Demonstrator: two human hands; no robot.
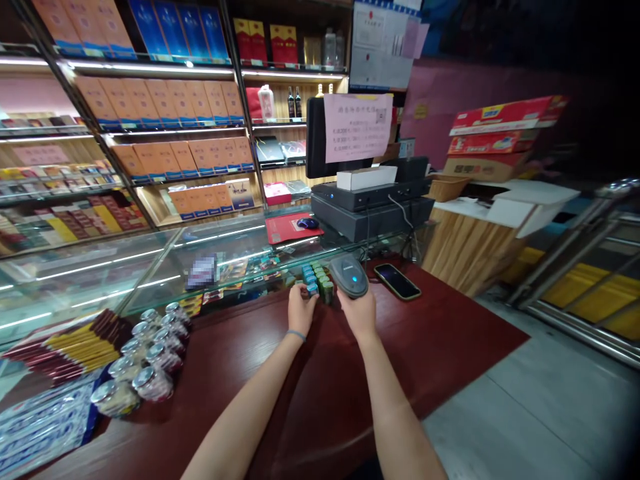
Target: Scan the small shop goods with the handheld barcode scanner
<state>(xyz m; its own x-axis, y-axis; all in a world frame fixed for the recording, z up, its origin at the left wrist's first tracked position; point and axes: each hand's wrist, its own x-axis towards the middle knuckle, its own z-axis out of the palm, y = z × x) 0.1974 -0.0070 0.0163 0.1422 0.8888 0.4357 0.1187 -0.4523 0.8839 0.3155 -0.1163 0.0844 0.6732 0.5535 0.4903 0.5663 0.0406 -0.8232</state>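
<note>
My right hand (359, 313) is wrapped round a dark grey barcode scanner (349, 275), whose head has a lit blue light and hides part of what lies behind. Just left of it, my left hand (301, 311) has curled fingers at the near end of a row of small blue canisters (309, 275). Its thumb and fingers close on the nearest blue one. Beside that row stands a row of small green canisters (323, 280), close to the scanner and not touched by the left fingers. A phone (398, 281) with a dark screen lies on the brown counter (320, 380), right of the scanner.
Lidded jars (150, 347) stand in two rows on the left, beside stacked packets (80, 343). Behind the counter edge are a glass display case (150, 263), a mouse (307, 223) and a monitor (316, 137). A metal railing (585, 293) runs at right.
</note>
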